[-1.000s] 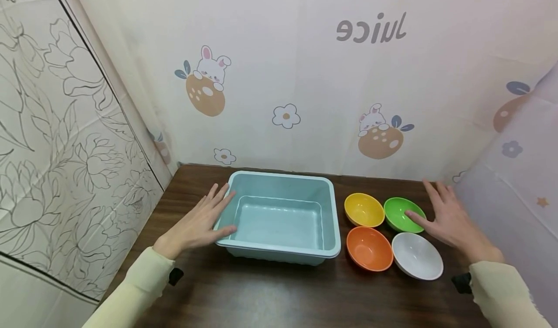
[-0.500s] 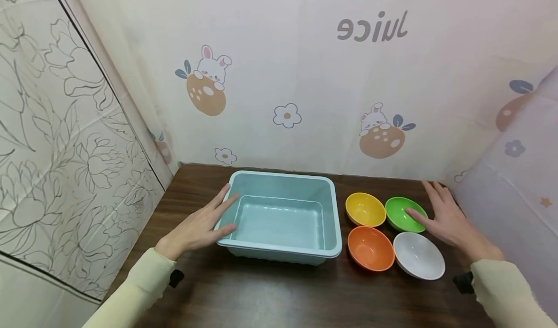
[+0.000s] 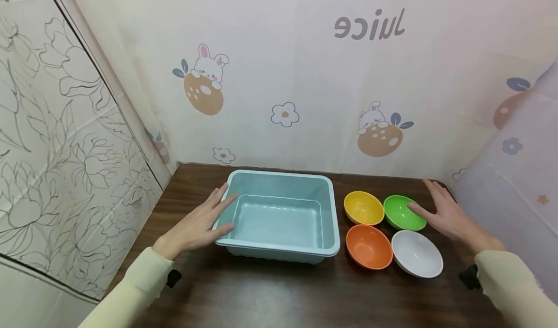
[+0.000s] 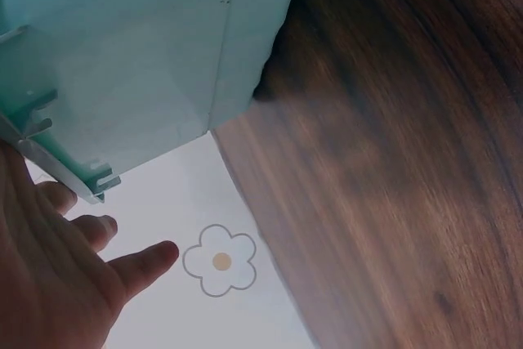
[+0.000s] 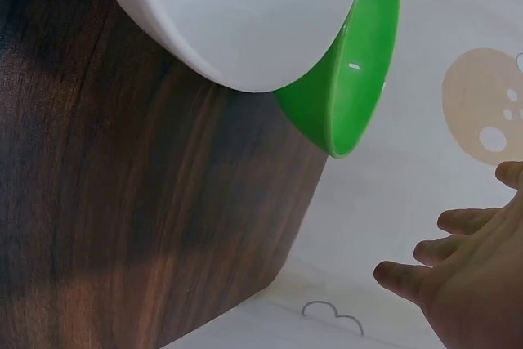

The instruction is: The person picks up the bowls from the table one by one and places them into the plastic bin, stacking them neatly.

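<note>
A patterned cloth backdrop (image 3: 257, 61) rises behind the dark wood surface (image 3: 279, 294). The largest thing on the surface is the pale blue basin (image 3: 279, 224), set toward the back with its long sides running left to right.

The hands are well apart, fingers extended, and neither is clamped on anything. The left hand (image 3: 193, 228) lies over the basin's left rim; whether it touches the rim I cannot tell. The right hand (image 3: 451, 221) hangs beside the bowls, clear of them in its wrist view.

Those bowls sit in a close two-by-two group right of the basin: white (image 3: 417, 254) and orange (image 3: 369, 247) at the front, green (image 3: 401, 214) and yellow (image 3: 364, 208) behind.

Little has just changed: the right hand has edged slightly outward from the green bowl, while basin and bowls keep their places. I judge that the work has not advanced; both hands are free to grasp.
</note>
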The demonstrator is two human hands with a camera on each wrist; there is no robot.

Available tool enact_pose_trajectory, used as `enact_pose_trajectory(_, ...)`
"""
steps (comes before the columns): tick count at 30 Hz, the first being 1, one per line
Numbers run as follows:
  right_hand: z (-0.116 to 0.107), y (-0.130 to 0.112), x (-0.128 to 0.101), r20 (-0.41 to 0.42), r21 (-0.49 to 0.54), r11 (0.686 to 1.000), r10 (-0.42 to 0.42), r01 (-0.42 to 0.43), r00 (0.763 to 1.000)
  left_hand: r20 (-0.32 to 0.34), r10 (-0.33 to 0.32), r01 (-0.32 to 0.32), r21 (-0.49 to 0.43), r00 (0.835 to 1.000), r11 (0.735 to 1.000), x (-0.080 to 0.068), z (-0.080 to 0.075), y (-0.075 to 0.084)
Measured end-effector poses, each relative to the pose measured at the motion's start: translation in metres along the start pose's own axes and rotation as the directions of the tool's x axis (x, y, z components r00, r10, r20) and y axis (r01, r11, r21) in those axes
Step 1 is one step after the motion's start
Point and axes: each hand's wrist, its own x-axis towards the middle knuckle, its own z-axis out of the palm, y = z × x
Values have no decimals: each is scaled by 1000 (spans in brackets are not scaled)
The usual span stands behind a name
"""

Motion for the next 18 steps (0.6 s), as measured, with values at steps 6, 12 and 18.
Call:
enact_pose_trajectory(6,3,3,4,22,11,1000,21,-21,1000,9,-2,1,6,1000,1000,1,-1,0)
enact_pose_trajectory(12,11,7,7,81,24,998,50,-52,995,15,-6,6,14,1000,1000,2,-1,1)
enact_pose_trajectory(18,23,6,10,103,35,998,38,-42,994,17,-17,17,17,1000,1000,1,-2,2)
